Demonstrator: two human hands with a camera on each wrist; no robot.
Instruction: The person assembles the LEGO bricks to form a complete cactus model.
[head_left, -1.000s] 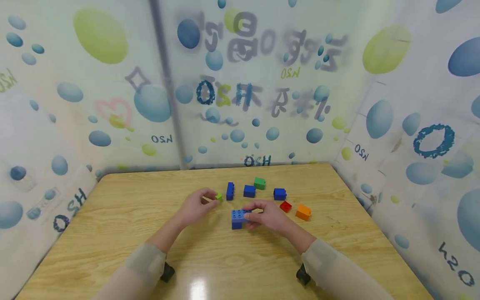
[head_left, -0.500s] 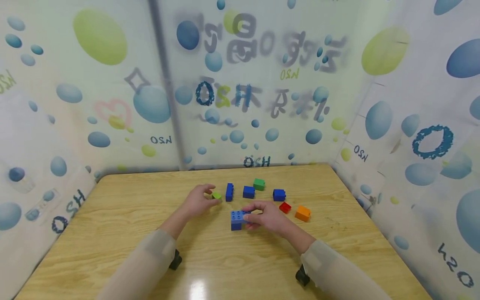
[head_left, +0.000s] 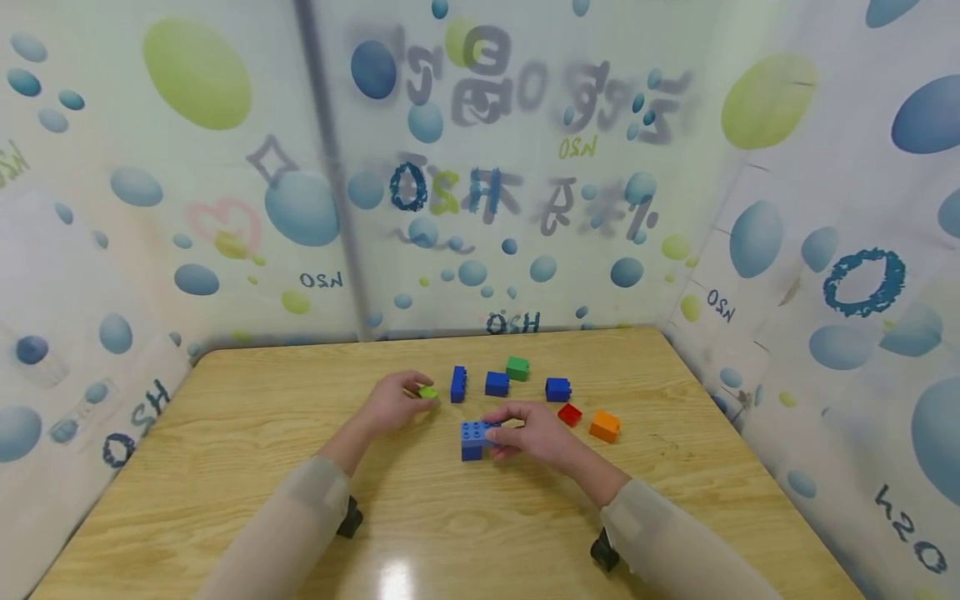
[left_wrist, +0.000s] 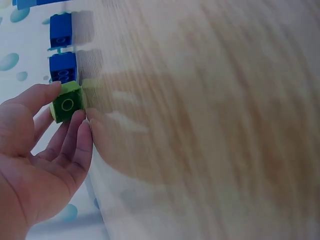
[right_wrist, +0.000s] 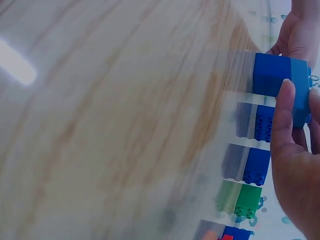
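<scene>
My left hand (head_left: 395,403) pinches a small lime-green brick (left_wrist: 67,102) between thumb and fingertips, left of the loose bricks. Its hollow underside with one round tube faces the left wrist camera. Nearer the middle of the table, my right hand (head_left: 534,432) grips a two-layer blue stack: a lighter blue brick (head_left: 475,430) with studs up, on top of a darker blue brick (head_left: 472,453). In the right wrist view the thumb (right_wrist: 286,107) lies along the stack's side, and the fingers behind it are partly hidden.
Beyond my hands lie a long blue brick (head_left: 458,384), a blue brick (head_left: 497,384), a green brick (head_left: 517,368) and another blue brick (head_left: 558,389). To the right are a red brick (head_left: 569,414) and an orange brick (head_left: 604,426). A patterned curtain (head_left: 480,275) borders the wooden table (head_left: 450,533).
The lime-green brick has turned and shifted slightly left in my left hand, whose fingers spread half a second ago and are now closer round it. My right hand and the blue stack stay put.
</scene>
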